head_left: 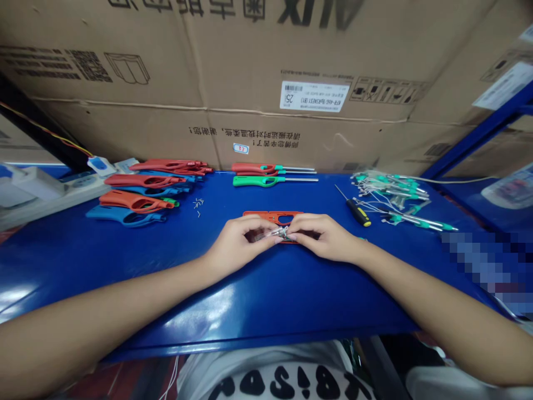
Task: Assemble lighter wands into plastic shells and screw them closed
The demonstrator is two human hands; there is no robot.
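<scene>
Near the middle of the table, my left hand (pixel 238 240) pinches a small transparent piece (pixel 270 234) with a metal end, which looks like a lighter's fuel tank. The fingertips of my right hand (pixel 328 236) are closed on its metal end, so the two hands meet there. Directly behind and partly under my fingers lies an orange lighter handle shell (pixel 272 214); my hands hide much of it. To the right rests a black and yellow screwdriver (pixel 358 213), its shaft pointing away from me.
Red, orange and blue handle shells (pixel 137 201) are stacked at left, beside loose screws (pixel 199 205) and a power strip (pixel 83 186). Two lighters (pixel 258 181) with metal tubes lie at the back. Wired metal tubes (pixel 410 197) pile up at right. A large carton (pixel 250 83) stands behind.
</scene>
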